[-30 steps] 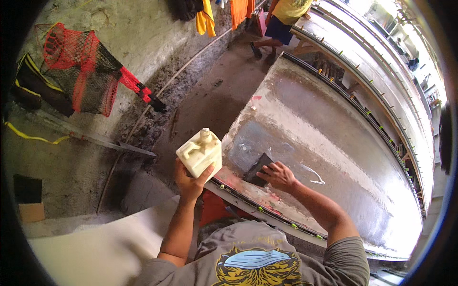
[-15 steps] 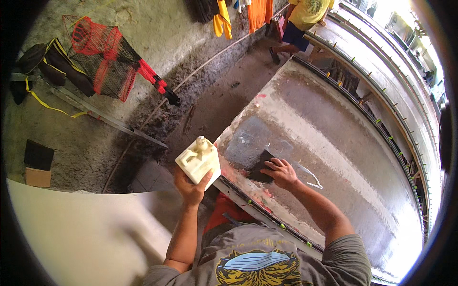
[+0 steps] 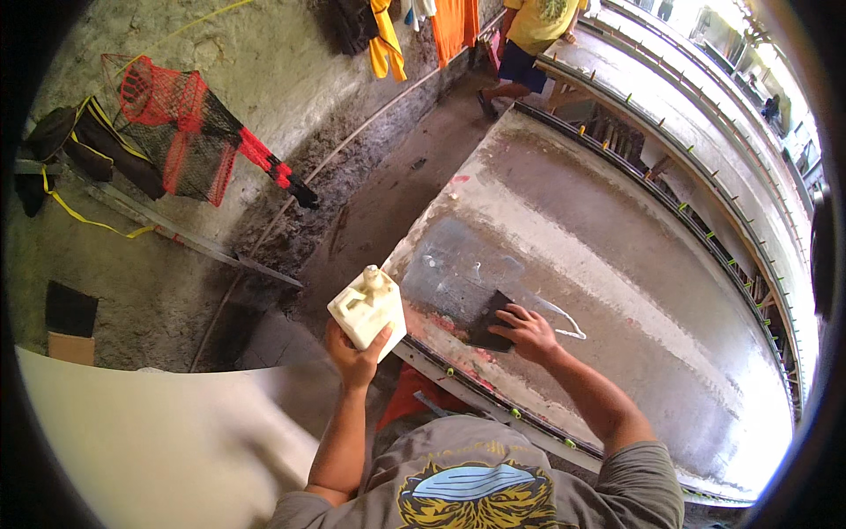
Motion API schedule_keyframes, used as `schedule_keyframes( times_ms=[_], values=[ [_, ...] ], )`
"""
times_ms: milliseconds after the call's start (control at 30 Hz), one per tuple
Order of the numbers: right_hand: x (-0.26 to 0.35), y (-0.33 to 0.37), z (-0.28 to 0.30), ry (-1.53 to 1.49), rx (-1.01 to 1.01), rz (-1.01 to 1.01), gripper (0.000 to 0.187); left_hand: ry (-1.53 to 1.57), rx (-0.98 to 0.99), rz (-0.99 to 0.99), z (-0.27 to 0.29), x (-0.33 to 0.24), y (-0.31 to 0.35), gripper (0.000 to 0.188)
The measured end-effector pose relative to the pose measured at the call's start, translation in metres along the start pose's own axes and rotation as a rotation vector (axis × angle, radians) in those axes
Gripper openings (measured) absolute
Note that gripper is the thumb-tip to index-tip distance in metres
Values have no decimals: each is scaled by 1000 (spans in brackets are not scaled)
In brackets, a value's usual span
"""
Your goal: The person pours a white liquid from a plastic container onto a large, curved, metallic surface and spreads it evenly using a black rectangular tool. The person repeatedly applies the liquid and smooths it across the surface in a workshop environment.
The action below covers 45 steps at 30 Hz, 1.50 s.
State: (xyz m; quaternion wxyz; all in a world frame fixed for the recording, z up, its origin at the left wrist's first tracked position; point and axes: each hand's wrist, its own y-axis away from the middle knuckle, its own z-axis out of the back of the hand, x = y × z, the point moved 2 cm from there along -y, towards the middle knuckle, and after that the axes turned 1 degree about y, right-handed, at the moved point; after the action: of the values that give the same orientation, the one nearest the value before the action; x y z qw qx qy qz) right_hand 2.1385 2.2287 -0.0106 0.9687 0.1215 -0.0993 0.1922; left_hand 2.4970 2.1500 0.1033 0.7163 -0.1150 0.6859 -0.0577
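Observation:
My left hand grips a whitish square plastic jug from below, its neck upward and tilted, held up beside the long table's near left corner. Under my right hand is a thin dark flat spreader, held by one edge and pressed to the tabletop; its exact kind is unclear. A white streak of liquid lies on the table just beyond my right fingers. Left of the spreader, a wet-looking dark grey patch covers the table's end, with small white dabs in it.
Clips line the table's near rail. Parallel long tables stand beyond. At the far end is a person in a yellow shirt. On the left, a red and black net hangs on the rough wall. A pale smooth surface fills the lower left.
My right hand has drawn the spreader nearer and to the right across the table. My left hand still holds the jug. The whole view has shifted slightly.

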Motion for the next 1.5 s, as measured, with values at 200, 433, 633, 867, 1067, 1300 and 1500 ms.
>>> schedule_keyframes(
  times_ms=[200, 433, 633, 867, 1067, 1300, 1500],
  values=[
    [-33, -49, 33, -34, -190, -3, 61, 22, 7, 4, -10, -8, -7, 57],
    [-54, -99, 11, -103, -176, 28, 61, -3, 106, 5, -10, 11, -31, 55],
    [-107, -4, 31, -15, 7, -92, 58, 97, 82, 39, -1, 29, -56, 55],
    [-10, -196, 52, -67, -100, 490, 62, 111, 45, 68, 10, 39, -74, 57],
    [-42, -205, 31, -128, 3, 457, 62, 30, 13, 5, 17, 33, -65, 60],
    [-148, -62, 45, -55, 35, 173, 62, -7, -93, 44, 17, 40, -22, 64],
    [-92, -123, 60, 40, -170, 271, 61, 49, -140, 86, -6, 18, -4, 68]
  ],
)
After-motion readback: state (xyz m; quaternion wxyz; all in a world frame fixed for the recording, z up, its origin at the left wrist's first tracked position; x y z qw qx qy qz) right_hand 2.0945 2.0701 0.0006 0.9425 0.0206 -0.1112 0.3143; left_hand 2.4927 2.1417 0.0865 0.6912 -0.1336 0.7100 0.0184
